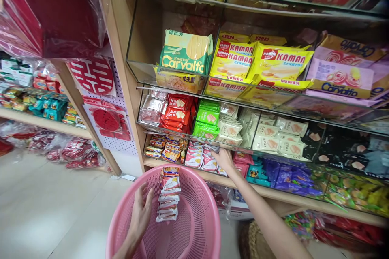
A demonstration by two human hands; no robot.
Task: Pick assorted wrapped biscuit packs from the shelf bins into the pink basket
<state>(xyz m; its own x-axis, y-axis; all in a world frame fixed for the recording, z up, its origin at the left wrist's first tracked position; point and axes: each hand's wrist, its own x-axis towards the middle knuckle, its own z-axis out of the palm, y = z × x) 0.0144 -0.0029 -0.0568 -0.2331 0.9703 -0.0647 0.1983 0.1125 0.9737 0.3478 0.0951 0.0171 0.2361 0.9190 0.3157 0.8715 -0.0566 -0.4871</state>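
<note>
A pink plastic basket with perforated walls stands in front of the shelves. Inside it a row of small snack packets leans up the far side, mostly white and pink with orange-brown ones at the top. My left hand is over the basket's left part, fingers apart and nothing in them, just left of that row. Reaching into the lowest shelf, my right hand is at the white-and-pink packets. Its fingertips are partly hidden among them, so its grip cannot be made out.
Glass-fronted compartments hold yellow wafer packs, a green pack, red packets and purple packets. The glass edge runs above my right hand. A wooden upright stands at left, and a woven basket below.
</note>
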